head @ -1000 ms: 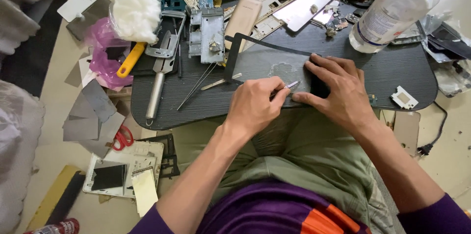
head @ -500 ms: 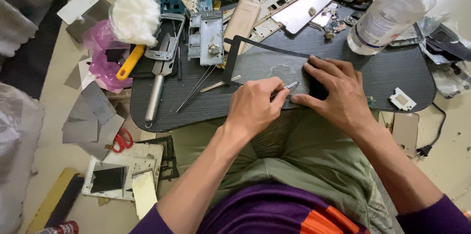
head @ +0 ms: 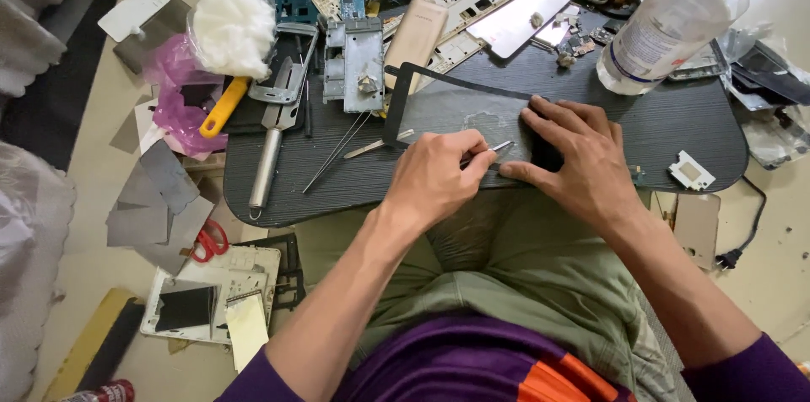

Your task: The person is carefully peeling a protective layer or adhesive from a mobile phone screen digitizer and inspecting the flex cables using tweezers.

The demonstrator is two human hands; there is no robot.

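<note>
2 hands on glass panel

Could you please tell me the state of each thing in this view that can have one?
Left hand: closed around a thin metal tool, tip on the panel.
Right hand: spread flat, pressing the panel down.
Black-framed glass panel: lying flat on the dark tabletop, detached.
Clear plastic bottle: upright; cap cannot be told.
Red-handled scissors: lying on the floor; blades hidden.
Yellow-handled tool: lying down, unused.

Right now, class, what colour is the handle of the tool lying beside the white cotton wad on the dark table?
Yellow handle, clearest in the head view.
</note>
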